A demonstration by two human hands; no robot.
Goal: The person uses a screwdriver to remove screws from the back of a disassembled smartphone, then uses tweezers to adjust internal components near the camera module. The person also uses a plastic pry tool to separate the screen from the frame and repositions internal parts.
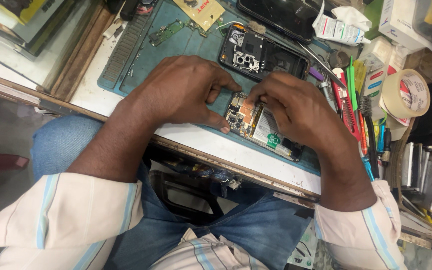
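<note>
An opened phone lies on the teal work mat near the bench's front edge, its circuit board and white battery exposed. My left hand grips the phone's upper-left end, thumb and forefinger pinching the board area. My right hand covers the phone's right side, with fingertips pressed on the board near an orange flex strip. A black back cover with camera cutouts lies just behind both hands.
A small green circuit board and a yellow packet lie at the mat's back. Screwdrivers and tweezers crowd the right, beside a tape roll and white tube. Another dark phone sits behind.
</note>
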